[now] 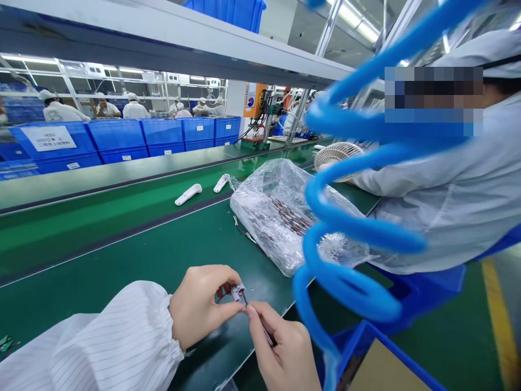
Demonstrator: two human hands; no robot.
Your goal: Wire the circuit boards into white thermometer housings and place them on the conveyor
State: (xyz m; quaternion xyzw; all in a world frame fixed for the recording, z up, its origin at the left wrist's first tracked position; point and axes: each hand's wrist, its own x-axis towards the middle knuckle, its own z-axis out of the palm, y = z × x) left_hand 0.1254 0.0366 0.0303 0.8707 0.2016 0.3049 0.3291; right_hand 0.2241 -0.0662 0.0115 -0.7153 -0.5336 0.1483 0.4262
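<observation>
Near the front edge of the green table, my left hand (205, 304) pinches a small light grey plastic part (237, 292) between thumb and fingers. Thin dark red wires come out of this part. Just to the right, my right hand (283, 345) is closed, thumb and index finger pressed on the wire beside the grey part. A slim, light-coloured piece shows under its fingers; I cannot make out what it is. Beyond my hands lies a clear plastic bag (260, 217) with many red and black wires inside. A few loose wires (248, 235) stick out at its left side.
Two white handle-shaped parts (188, 194) (221, 183) lie on the green belt (101, 217). A blue coiled hose (313, 239) hangs at the right, before a person in white (448, 190) beside a round fan grille (336, 157). A blue bin (362, 336) stands lower right.
</observation>
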